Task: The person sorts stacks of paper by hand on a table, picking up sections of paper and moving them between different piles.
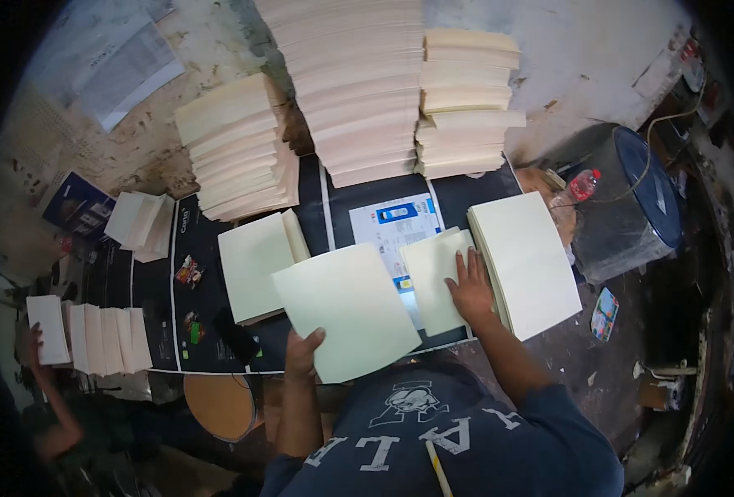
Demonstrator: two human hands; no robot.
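Observation:
My left hand [303, 352] grips a large cream paper sheet [346, 311] by its lower left corner, thumb on top. Whether it is one sheet or several layers, I cannot tell. The sheet is tilted above the table and overlaps a stack of cream paper [251, 265] on the left. With fingers stretched out, my right hand [472, 290] lies flat on a thin set of cream sheets [433, 269]. Directly to its right stands a thicker stack of cream paper [533, 265], touching or nearly touching the thin set.
Tall paper piles [354, 91] line the wall behind the dark table [313, 207]. A printed sheet [371, 219] lies mid-table. At the right are a red-capped bottle [582, 186] and a blue-lidded drum [624, 207]. Another person's hand [34, 344] touches paper bundles [106, 340] at far left.

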